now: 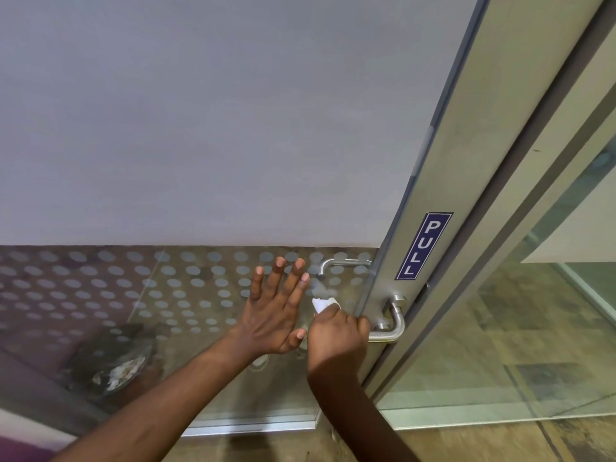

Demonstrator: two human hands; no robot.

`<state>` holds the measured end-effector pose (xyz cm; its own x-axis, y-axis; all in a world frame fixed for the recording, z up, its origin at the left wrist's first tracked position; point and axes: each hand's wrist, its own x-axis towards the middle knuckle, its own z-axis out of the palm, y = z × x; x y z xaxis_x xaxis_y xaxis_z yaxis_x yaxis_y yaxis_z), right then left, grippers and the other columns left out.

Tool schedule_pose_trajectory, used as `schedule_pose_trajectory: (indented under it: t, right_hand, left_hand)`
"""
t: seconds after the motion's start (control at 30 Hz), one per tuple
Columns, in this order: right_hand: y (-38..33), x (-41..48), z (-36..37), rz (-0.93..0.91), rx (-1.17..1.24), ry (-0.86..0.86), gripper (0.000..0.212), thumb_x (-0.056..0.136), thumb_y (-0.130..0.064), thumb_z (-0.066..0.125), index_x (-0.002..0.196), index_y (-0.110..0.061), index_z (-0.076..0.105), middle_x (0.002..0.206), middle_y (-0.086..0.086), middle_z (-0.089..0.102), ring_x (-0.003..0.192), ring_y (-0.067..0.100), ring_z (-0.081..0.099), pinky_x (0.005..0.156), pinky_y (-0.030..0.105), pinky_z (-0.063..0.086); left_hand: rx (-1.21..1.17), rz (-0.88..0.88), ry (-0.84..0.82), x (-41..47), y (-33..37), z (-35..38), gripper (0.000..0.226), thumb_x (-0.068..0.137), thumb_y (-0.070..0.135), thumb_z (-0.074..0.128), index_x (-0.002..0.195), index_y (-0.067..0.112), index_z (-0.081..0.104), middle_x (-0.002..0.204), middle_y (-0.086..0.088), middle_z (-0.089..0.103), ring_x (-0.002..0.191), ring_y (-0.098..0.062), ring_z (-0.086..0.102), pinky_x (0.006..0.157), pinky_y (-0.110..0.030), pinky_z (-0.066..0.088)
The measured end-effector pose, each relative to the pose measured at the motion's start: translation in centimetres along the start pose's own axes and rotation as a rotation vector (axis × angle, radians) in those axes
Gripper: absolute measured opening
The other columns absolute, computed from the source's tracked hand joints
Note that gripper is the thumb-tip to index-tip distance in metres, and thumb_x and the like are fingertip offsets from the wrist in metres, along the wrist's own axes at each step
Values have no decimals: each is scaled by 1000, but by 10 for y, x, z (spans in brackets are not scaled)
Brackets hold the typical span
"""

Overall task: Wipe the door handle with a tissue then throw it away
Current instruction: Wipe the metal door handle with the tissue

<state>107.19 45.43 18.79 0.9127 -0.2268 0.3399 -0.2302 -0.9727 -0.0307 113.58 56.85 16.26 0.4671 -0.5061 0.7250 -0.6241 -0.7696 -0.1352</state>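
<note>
A silver lever door handle juts from the metal door stile, just below a blue PULL sticker. My right hand is closed around the handle's lever with a white tissue in it; a corner of the tissue sticks out above my fingers. My left hand is open, fingers spread, flat against the dotted glass just left of my right hand. A second lever handle shows through the glass on the door's far side.
The glass door is frosted above and dotted below. Behind the glass, low on the left, stands a round bin with crumpled paper in it. A clear glass panel stands to the right, over brown floor tiles.
</note>
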Motion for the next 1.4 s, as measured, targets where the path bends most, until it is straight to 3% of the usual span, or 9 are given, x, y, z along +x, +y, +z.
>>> schedule_pose_trajectory:
  t: [0.2, 0.3, 0.53, 0.73, 0.83, 0.93, 1.23, 1.3, 1.4]
  right_hand:
    - [6, 8, -3, -158, 52, -99, 21, 71, -8, 46, 63, -12, 64, 55, 4, 64, 54, 22, 60, 63, 29, 48]
    - [20, 10, -3, -436, 86, -66, 3, 68, -18, 67, 66, -21, 67, 63, -5, 65, 66, 17, 60, 66, 26, 48]
    - [74, -12, 2, -829, 225, 215, 18, 80, -14, 51, 77, -20, 68, 83, -7, 68, 104, 22, 61, 82, 30, 37]
    - [99, -27, 1, -699, 369, 50, 10, 86, -20, 53, 85, -22, 63, 84, -7, 64, 79, 14, 41, 68, 27, 26]
    - [95, -20, 1, -660, 479, -123, 11, 94, -28, 51, 90, -25, 61, 84, -4, 62, 75, 13, 44, 66, 30, 37]
    - [92, -15, 2, -762, 443, -54, 12, 90, -23, 52, 83, -19, 60, 75, -3, 60, 68, 15, 46, 60, 28, 32]
    - [155, -5, 27, -604, 331, 265, 23, 85, -26, 54, 77, -18, 74, 70, 3, 69, 57, 21, 59, 50, 24, 40]
    - [167, -5, 30, -339, 336, 290, 15, 73, -11, 61, 71, -14, 75, 67, 7, 70, 56, 24, 62, 49, 22, 41]
    - [173, -1, 32, 339, 685, 254, 14, 65, 1, 75, 75, -10, 76, 66, 7, 70, 57, 20, 60, 56, 18, 38]
  left_hand:
    - [-78, -12, -36, 0, -1, -1, 82, 90, 60, -1, 149, 3, 6, 161, -8, -7, 145, -30, -12, 115, -47, -14]
    - [-184, -55, -34, 0, -1, -3, 83, 90, 61, -2, 149, 5, 10, 161, -5, -2, 146, -28, -9, 115, -45, -14]
    - [-307, -93, -37, -1, -2, -7, 80, 92, 57, 2, 144, 0, 23, 161, -6, 7, 147, -27, -1, 116, -43, -10]
    - [-258, -80, -29, -1, -1, -6, 80, 92, 57, 2, 137, -4, 30, 161, -6, 4, 147, -27, -3, 116, -44, -11]
    - [-220, -84, -32, -2, -1, -4, 81, 91, 57, 2, 139, -2, 28, 161, -4, 2, 147, -27, -5, 116, -44, -12]
    - [-192, -78, -36, -2, -2, -3, 81, 91, 57, 2, 139, -3, 28, 161, -5, 1, 146, -27, -6, 116, -44, -12]
    - [-169, -63, -28, -2, -2, -2, 79, 92, 56, 5, 138, -3, 29, 161, -6, 1, 146, -27, -7, 116, -45, -12]
    - [-157, -62, -20, -2, -2, -2, 78, 92, 55, 5, 138, -3, 29, 161, -6, 1, 146, -28, -7, 116, -45, -12]
    - [-146, -62, -9, -2, -1, -2, 78, 92, 55, 5, 137, -3, 29, 161, -6, 0, 146, -27, -7, 116, -45, -12]
